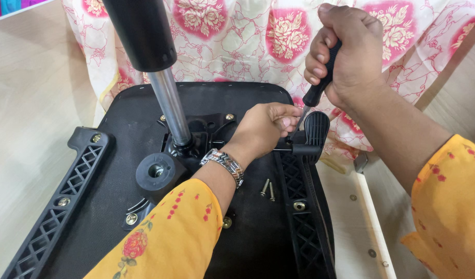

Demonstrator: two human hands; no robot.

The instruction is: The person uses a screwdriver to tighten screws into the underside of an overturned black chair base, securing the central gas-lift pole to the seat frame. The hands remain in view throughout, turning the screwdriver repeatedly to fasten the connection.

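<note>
Right hand (353,51) fisted around black-handled screwdriver (320,82), held upright, metal shaft pointing down toward fingertips of left hand (263,126). Left hand pinched shut at shaft tip, steadying it; what it pinches is hidden. Tip sits at top of right black plastic lattice armrest bracket (304,206), beside black paddle-shaped lever (315,129). Both lie on upturned black chair seat base (248,237). Two loose silver screws (268,188) lie just below left wrist. Chrome gas-lift column (170,106) stands left of hands.
</note>
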